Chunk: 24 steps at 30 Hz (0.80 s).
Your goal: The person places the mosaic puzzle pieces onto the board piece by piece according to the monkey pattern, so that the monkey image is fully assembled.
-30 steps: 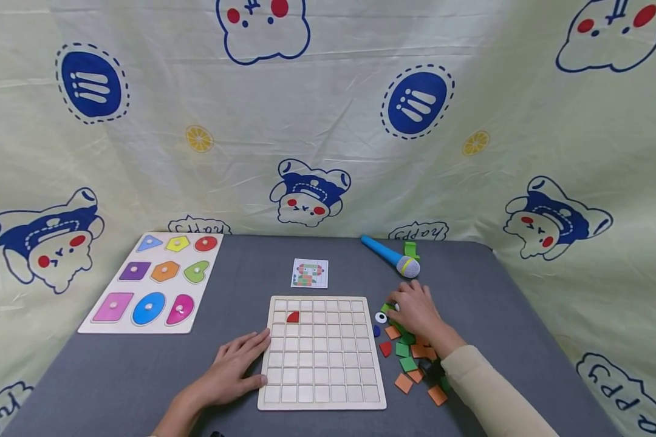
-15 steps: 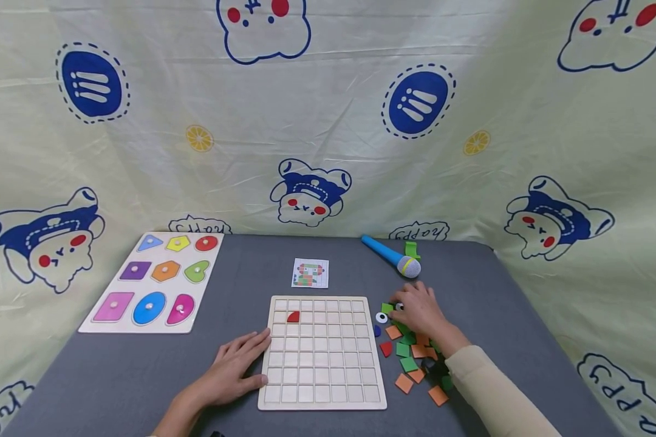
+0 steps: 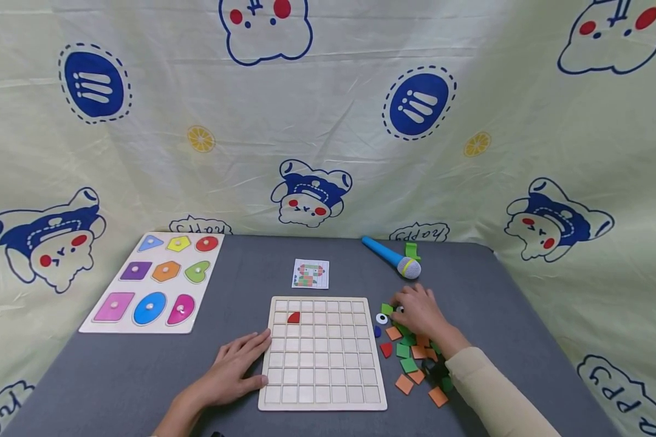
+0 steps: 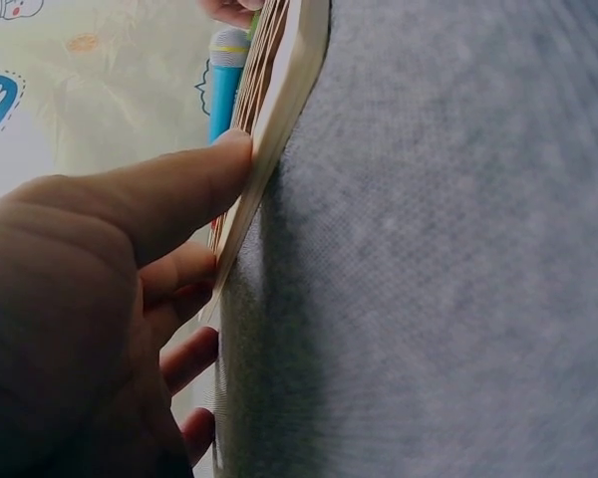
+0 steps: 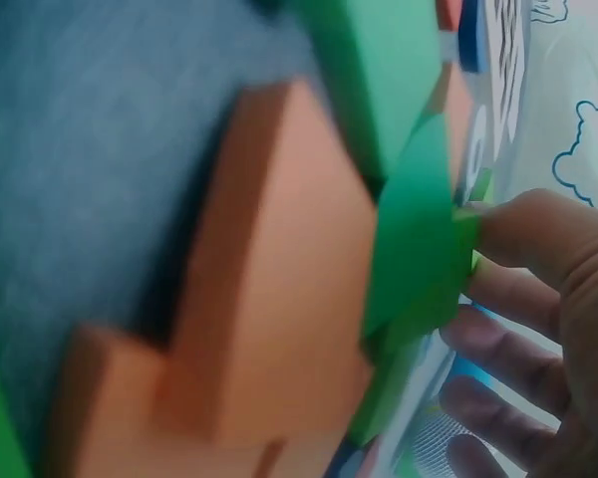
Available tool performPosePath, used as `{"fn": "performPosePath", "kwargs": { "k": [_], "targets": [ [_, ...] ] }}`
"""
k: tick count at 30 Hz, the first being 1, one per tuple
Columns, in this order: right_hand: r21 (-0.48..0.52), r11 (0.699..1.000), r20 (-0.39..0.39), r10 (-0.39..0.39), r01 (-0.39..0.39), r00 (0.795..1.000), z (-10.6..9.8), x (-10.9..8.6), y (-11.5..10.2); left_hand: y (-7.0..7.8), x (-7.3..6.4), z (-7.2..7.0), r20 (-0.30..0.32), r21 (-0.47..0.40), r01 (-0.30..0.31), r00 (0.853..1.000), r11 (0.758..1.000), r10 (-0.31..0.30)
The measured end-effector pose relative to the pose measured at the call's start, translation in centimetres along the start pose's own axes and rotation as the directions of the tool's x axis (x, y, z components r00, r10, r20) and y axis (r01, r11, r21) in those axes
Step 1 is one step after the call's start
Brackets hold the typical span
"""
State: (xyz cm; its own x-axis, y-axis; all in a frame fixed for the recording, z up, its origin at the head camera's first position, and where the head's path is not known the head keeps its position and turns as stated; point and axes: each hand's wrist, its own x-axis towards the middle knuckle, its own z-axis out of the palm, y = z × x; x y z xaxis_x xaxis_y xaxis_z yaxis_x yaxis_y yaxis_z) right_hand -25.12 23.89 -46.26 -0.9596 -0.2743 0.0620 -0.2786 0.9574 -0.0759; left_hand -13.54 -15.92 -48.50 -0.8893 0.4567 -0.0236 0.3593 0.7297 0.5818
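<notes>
A pale gridded board [image 3: 322,361] lies on the grey table, holding one red quarter-round piece [image 3: 293,317] in its upper left area. My left hand [image 3: 232,370] rests at the board's left edge, fingers extended; in the left wrist view the thumb [image 4: 194,184] presses on the rim. My right hand [image 3: 421,312] is at the far end of a pile of loose coloured pieces right of the board. In the right wrist view its thumb and index finger pinch a light green piece [image 5: 466,235], beside a darker green piece [image 5: 414,229]. Larger in that view are orange square tiles [image 5: 279,269].
A small picture card [image 3: 310,274] lies beyond the board. At the back right are a blue toy microphone [image 3: 385,252] and a green block [image 3: 411,249]. A white shape puzzle [image 3: 142,285] lies at the left. A white ring [image 3: 381,318] sits near the board's right edge.
My right hand has shifted very slightly toward me and to the right within the pile. The left hand and board stay where they were.
</notes>
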Motion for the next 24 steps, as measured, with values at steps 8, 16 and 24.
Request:
{"fn": "performPosePath", "kwargs": {
  "k": [8,16,24],
  "targets": [
    [0.042,0.998,-0.068,-0.053,0.056,0.996,-0.4,-0.4,-1.5,0.0,-0.1,0.0,-0.015,0.009,-0.031,0.999,0.999,0.032],
    [0.063,0.988,-0.08,-0.136,0.141,0.988,-0.8,0.1,-5.0,0.2,-0.1,-0.3,0.0,0.013,-0.034,0.999,0.999,0.034],
    [0.12,0.964,-0.079,-0.227,0.236,0.971,-0.4,0.9,-8.7,0.2,0.0,-0.2,0.022,0.004,-0.008,1.0,1.0,0.008]
  ]
}}
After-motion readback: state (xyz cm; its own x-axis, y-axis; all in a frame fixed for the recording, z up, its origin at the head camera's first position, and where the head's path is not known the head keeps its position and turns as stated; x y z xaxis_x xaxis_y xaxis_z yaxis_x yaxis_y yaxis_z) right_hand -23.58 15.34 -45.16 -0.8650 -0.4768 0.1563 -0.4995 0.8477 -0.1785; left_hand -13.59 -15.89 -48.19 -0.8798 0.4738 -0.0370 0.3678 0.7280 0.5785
